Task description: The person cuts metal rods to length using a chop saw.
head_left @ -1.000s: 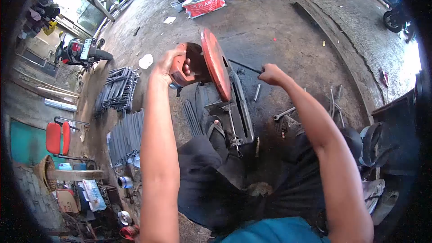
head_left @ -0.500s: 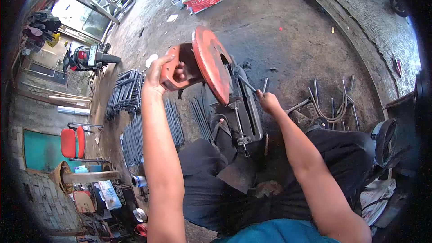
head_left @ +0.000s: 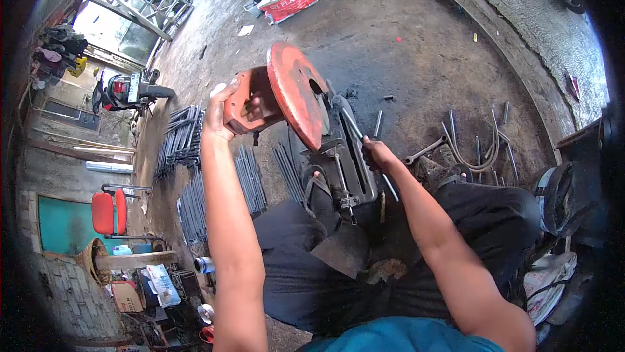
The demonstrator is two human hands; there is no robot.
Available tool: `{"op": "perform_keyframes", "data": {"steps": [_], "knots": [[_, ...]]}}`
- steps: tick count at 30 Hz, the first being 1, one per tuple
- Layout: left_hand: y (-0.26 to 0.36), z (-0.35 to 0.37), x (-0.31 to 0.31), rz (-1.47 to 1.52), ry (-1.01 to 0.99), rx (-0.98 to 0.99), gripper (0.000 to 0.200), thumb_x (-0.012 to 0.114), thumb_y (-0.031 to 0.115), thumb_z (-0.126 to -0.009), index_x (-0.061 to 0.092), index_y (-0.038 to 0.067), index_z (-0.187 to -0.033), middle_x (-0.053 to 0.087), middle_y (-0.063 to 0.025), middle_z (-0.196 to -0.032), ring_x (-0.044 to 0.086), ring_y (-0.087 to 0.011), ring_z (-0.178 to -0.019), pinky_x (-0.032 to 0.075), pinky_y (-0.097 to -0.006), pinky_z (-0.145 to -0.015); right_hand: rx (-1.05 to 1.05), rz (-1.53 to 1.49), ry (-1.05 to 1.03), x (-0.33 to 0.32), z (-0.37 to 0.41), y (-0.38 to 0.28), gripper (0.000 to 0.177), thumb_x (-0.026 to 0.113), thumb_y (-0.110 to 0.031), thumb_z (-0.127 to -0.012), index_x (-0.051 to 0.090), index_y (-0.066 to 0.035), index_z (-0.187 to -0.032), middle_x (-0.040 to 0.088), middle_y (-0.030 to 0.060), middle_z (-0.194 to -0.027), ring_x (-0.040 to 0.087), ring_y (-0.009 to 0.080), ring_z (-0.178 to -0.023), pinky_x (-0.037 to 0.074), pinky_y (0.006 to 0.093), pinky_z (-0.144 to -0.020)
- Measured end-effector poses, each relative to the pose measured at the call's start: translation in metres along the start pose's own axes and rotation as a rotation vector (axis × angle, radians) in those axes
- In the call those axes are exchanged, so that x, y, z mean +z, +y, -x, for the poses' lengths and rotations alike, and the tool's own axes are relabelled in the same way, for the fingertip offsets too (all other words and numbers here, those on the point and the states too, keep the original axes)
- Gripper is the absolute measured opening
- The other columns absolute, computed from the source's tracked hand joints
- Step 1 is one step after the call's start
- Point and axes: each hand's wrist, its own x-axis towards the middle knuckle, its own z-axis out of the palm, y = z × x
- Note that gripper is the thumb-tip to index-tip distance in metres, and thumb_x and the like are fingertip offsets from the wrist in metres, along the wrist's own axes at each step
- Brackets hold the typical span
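Observation:
My left hand (head_left: 220,112) is wrapped round the handle of an orange-red cut-off saw (head_left: 291,85). The saw's round guard tilts over a dark metal base (head_left: 355,163), with part of a disc showing beneath it. In my right hand (head_left: 379,154) is a thin metal rod (head_left: 351,123). Its far end reaches to the base beside the disc, and the near end sticks out below my fist. A screw clamp (head_left: 344,183) runs along the near side of the base.
Several cut metal bars (head_left: 218,189) lie in rows at the left, near stacked metal frames (head_left: 176,140). Bent tubes (head_left: 482,156) and a wrench (head_left: 426,149) lie to the right. Farther off are a red-and-white plastic bag (head_left: 290,0), a motorcycle (head_left: 130,88) and a red chair (head_left: 104,213).
The rod has turned to a steeper slant, and its near end now shows below my right hand, which has shifted slightly left and down. My left hand still grips the saw handle.

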Motion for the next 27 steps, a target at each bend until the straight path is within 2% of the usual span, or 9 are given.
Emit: {"op": "perform_keyframes", "data": {"steps": [5, 9, 11, 12, 14, 15, 20, 22, 27], "knots": [[-0.006, 0.006, -0.003, 0.03, -0.074, 0.064, 0.043, 0.05, 0.032, -0.089, 0.048, -0.001, -0.116, 0.058, -0.0186, -0.101, 0.062, -0.0225, -0.078, 0.052, -0.0376, -0.071, -0.022, -0.014, -0.059, 0.002, -0.015, 0.004, 0.037, 0.049, -0.037, -0.093, 0.057, -0.002, -0.083, 0.049, 0.0011, -0.065, 0.046, 0.0135, -0.055, 0.037, 0.0306, -0.051], [-0.069, 0.011, -0.015, 0.152, 0.888, 0.528, 0.044, 0.041, 0.034, -0.093, 0.051, -0.004, -0.113, 0.054, -0.0144, -0.11, 0.055, -0.0216, -0.097, 0.044, -0.0341, -0.087, -0.086, -0.03, -0.101, 0.012, -0.008, -0.004, 0.028, 0.048, -0.025, -0.094, 0.059, -0.001, -0.086, 0.054, 0.0027, -0.073, 0.051, 0.0148, -0.065, 0.042, 0.029, -0.061], [-0.152, 0.024, 0.019, 0.124, 1.06, 0.536, 0.037, 0.042, 0.032, -0.091, 0.056, -0.001, -0.095, 0.058, -0.0106, -0.091, 0.057, -0.0197, -0.078, 0.048, -0.0316, -0.068, -0.035, -0.045, -0.12, 0.01, -0.013, -0.007, 0.023, 0.048, -0.02, -0.094, 0.06, -0.001, -0.087, 0.054, 0.0031, -0.075, 0.051, 0.0151, -0.066, 0.042, 0.0285, -0.063], [-0.226, 0.021, 0.009, 0.282, 0.958, 0.092, 0.036, 0.042, 0.033, -0.09, 0.057, 0.0, -0.089, 0.058, -0.0087, -0.08, 0.056, -0.0217, -0.065, 0.047, -0.0309, -0.058, -0.136, 0.114, -0.17, 0.008, -0.016, -0.005, 0.019, 0.048, -0.017, -0.091, 0.06, -0.002, -0.089, 0.053, 0.0038, -0.073, 0.051, 0.0151, -0.065, 0.042, 0.0285, -0.061], [-0.34, 0.025, 0.071, 0.129, 0.625, -0.023, 0.045, 0.038, 0.041, -0.092, 0.054, 0.0, -0.1, 0.058, -0.01, -0.076, 0.057, -0.0247, -0.059, 0.049, -0.0364, -0.057, -0.224, 0.274, -0.22, 0.009, -0.025, 0.008, 0.015, 0.048, -0.013, -0.089, 0.06, -0.003, -0.091, 0.052, 0.0045, -0.071, 0.051, 0.015, -0.065, 0.042, 0.0284, -0.06], [-0.369, 0.035, 0.089, 0.382, 0.268, -0.575, 0.046, 0.036, 0.045, -0.093, 0.052, 0.003, -0.105, 0.059, -0.0087, -0.084, 0.059, -0.0234, -0.066, 0.05, -0.0376, -0.058, -0.305, 0.354, -0.179, 0.012, -0.033, 0.016, 0.015, 0.048, -0.011, -0.087, 0.059, -0.003, -0.091, 0.05, 0.0055, -0.069, 0.051, 0.0156, -0.064, 0.042, 0.0289, -0.058], [-0.421, 0.03, 0.15, 1.303, -0.749, -0.096, 0.052, 0.031, 0.051, -0.094, 0.052, 0.006, -0.111, 0.06, -0.0129, -0.097, 0.062, -0.0259, -0.083, 0.049, -0.0381, -0.068, -0.33, 0.552, 0.027, 0.028, -0.012, -0.005, 0.03, 0.053, -0.028, -0.087, 0.057, 0.001, -0.095, 0.06, 0.0157, -0.078, 0.058, 0.0273, -0.074, 0.045, 0.0379, -0.068], [-0.373, 0.04, 0.182, 0.026, 0.384, -0.257, 0.033, 0.034, 0.041, -0.096, 0.044, 0.009, -0.101, 0.045, -0.0065, -0.092, 0.049, -0.0188, -0.082, 0.04, -0.0362, -0.069, -0.349, 0.574, 0.083, 0.034, -0.01, -0.011, 0.031, 0.053, -0.029, -0.087, 0.057, 0.0, -0.096, 0.061, 0.0184, -0.083, 0.059, 0.0312, -0.079, 0.045, 0.0405, -0.072], [-0.396, 0.01, 0.175, 0.677, 0.359, -0.116, 0.043, 0.039, 0.04, -0.095, 0.041, 0.01, -0.126, 0.05, -0.0043, -0.114, 0.054, -0.0194, -0.099, 0.046, -0.0353, -0.08, -0.276, 0.645, 0.085, 0.047, -0.013, -0.016, 0.034, 0.054, -0.03, -0.087, 0.06, -0.002, -0.104, 0.062, 0.0232, -0.098, 0.06, 0.0359, -0.095, 0.045, 0.0415, -0.08]]}}
